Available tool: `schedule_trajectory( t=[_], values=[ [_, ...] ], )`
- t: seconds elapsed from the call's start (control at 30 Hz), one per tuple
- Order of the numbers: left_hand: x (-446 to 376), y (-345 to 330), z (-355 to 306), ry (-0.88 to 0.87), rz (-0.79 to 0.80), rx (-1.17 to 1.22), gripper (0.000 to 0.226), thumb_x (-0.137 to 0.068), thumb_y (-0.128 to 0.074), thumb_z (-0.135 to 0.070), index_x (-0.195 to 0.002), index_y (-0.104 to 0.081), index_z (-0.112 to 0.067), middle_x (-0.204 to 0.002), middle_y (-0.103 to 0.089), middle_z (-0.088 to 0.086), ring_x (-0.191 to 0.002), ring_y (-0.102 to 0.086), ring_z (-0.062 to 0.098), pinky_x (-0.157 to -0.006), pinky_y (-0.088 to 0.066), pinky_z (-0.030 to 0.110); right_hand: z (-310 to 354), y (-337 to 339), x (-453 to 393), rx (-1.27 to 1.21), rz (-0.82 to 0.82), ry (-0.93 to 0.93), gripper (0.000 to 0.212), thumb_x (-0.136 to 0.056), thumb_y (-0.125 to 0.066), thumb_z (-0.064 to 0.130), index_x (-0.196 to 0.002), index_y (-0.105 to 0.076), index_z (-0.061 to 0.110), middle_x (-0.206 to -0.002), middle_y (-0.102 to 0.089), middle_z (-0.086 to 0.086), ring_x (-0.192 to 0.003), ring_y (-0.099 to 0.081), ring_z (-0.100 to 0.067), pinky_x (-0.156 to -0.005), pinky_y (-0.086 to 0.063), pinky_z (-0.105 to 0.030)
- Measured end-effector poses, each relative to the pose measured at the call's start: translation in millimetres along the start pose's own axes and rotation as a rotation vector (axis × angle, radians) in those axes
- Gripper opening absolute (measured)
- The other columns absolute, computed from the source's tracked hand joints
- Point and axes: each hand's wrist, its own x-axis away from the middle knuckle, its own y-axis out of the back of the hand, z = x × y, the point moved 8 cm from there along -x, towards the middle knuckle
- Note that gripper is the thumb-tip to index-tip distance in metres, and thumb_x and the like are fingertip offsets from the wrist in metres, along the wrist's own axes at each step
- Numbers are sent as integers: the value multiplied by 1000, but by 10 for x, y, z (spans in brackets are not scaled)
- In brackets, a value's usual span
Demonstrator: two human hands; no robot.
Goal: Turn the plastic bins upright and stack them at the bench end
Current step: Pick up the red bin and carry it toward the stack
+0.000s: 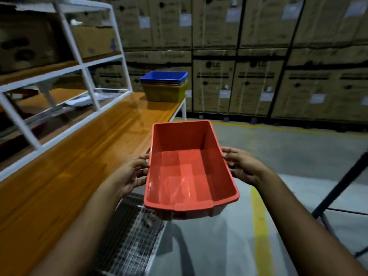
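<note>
Both hands grip the red bin (189,168) upright, left hand (130,174) and right hand (242,167) on its long sides; nested stack (164,86) sits at the bench (83,156) end.

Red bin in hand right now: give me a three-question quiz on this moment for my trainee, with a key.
1. True or false: the red bin is held open side up.
2. Which hands hold it? A) left only B) right only C) both
3. Fill in: the top bin of the stack at the bench end is ____ in colour.

Key
1. True: its inside floor shows.
2. C: the left hand and the right hand each hold a long side at the rim.
3. Blue.
</note>
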Motion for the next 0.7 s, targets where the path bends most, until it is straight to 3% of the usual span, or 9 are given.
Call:
schedule_trajectory(
  t=[0.07,0.2,0.33,0.57,0.7],
  values=[
    [-372,-289,-98,4,32,-9,34,-82,-46,4,-102,-66,-15,-80,-59,6,-63,-54,13,-52,-55,25,180,296,-239,-17,-19,11,31,-96,-49,3,-123,-62,10,-79,-72,4,-56,-63,-4,-54,-55,-23],
    [-1157,-780,-321,-15,84,-23,33,-83,-46,4,-101,-68,-13,-83,-62,8,-67,-55,15,-52,-55,25,561,872,-844,-35,-60,33,32,-94,-54,3,-123,-65,8,-97,-73,-5,-71,-68,-10,-67,-57,-29],
    [-1978,-1250,-606,-20,124,-18,31,-83,-45,5,-96,-66,-13,-70,-66,3,-57,-60,11,-50,-54,23,946,1390,-1500,-35,-117,37,35,-92,-56,3,-126,-63,6,-98,-68,-6,-75,-56,-14,-64,-54,-26],
    [-3399,-2003,-1202,-40,176,-68,33,-82,-44,5,-99,-66,-14,-63,-63,-2,-60,-50,12,-57,-46,27,1697,2127,-2563,-6,-187,58,33,-94,-54,5,-126,-62,10,-86,-70,-3,-59,-65,-8,-55,-55,-24],
    [-4119,-2348,-1480,-41,148,-55,32,-82,-46,5,-101,-64,-13,-69,-65,0,-62,-53,11,-51,-53,23,2125,2510,-3176,11,-186,66,30,-94,-52,4,-120,-64,13,-80,-71,1,-58,-64,-7,-54,-53,-23]
  ],
)
